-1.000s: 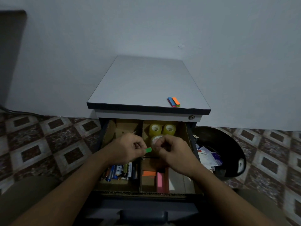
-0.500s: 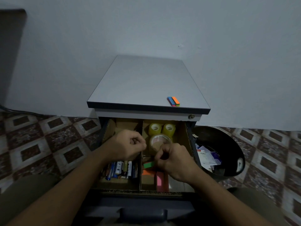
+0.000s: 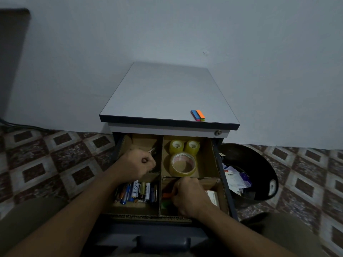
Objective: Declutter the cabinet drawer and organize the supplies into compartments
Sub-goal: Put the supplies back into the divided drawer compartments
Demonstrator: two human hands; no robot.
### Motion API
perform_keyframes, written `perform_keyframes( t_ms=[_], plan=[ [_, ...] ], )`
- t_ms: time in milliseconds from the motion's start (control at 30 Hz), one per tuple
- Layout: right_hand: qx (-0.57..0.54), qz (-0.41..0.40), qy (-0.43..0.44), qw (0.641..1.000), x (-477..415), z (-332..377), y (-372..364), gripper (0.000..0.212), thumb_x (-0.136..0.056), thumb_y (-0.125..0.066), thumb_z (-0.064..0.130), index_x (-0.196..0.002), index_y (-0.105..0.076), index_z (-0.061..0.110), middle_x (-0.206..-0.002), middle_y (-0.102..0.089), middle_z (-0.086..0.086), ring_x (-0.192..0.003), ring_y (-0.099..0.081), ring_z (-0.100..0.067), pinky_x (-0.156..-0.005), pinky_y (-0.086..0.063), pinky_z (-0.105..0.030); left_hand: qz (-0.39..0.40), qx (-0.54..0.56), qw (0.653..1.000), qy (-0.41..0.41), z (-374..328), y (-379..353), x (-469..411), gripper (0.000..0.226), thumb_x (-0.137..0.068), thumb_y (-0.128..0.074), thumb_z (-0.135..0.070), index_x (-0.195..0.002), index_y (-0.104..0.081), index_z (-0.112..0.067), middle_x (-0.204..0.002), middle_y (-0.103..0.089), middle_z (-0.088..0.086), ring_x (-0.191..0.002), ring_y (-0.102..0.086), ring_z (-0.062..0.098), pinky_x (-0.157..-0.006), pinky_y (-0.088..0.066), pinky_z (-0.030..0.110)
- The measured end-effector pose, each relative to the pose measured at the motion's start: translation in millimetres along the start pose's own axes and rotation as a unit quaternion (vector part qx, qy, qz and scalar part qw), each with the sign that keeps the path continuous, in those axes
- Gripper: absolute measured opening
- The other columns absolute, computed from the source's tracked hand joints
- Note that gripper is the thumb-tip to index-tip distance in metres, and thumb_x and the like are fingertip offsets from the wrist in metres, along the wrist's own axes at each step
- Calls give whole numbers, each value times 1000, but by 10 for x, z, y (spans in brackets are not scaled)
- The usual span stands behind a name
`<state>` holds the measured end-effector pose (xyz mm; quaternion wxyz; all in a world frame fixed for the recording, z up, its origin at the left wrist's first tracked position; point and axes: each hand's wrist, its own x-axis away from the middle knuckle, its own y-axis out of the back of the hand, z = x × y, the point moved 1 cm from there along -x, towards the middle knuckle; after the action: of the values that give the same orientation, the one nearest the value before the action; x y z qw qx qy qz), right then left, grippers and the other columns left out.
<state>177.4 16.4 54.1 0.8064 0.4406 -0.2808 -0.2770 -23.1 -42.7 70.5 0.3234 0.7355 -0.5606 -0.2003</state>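
right hand [image 3: 189, 198] curled in front-right compartment [image 3: 213, 182], just beside green flags [image 3: 164, 204]; can't tell if pinching. left hand [image 3: 137, 164] fisted, contents unclear. flags likely light, flimsy: pinch by edges.

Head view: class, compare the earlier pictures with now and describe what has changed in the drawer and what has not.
The right hand carried the green strip from the left hand down into the near right compartment; whether it still pinches it is hidden. The left hand let go and stayed, curled. The large tape roll is uncovered. Batteries unmoved.
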Motion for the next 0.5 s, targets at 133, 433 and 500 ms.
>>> perform_keyframes(
  t_ms=[133, 433, 500],
  plan=[
    [76, 23, 42, 996, -11, 82, 14, 15, -85, -65, 15, -97, -70, 8, -97, -69, -13, -91, -65, -29, -70, -50, -29, 2, -6, 1000, -4, -9, -6, 13, 12, -95, -63, -29, -89, -72, -26, -81, -70, -9, -74, -64, 2, -65, -48, 19],
    [221, 57, 112, 967, -5, 211, 55, 17, -94, -58, 10, -110, -64, 5, -111, -66, -17, -100, -65, -34, -77, -51, -37, 9, -12, 1000, 8, -20, -22, 18, 11, -95, -63, -31, -90, -72, -28, -85, -70, -10, -81, -64, 3, -72, -54, 24],
    [244, 63, 125, 960, -8, 245, 64, 20, -96, -54, 8, -114, -63, 5, -114, -65, -18, -103, -65, -34, -78, -52, -38, 8, -14, 1000, 8, -22, -20, 23, 11, -95, -63, -31, -89, -72, -28, -85, -70, -10, -80, -64, 2, -72, -54, 23]
  ],
)
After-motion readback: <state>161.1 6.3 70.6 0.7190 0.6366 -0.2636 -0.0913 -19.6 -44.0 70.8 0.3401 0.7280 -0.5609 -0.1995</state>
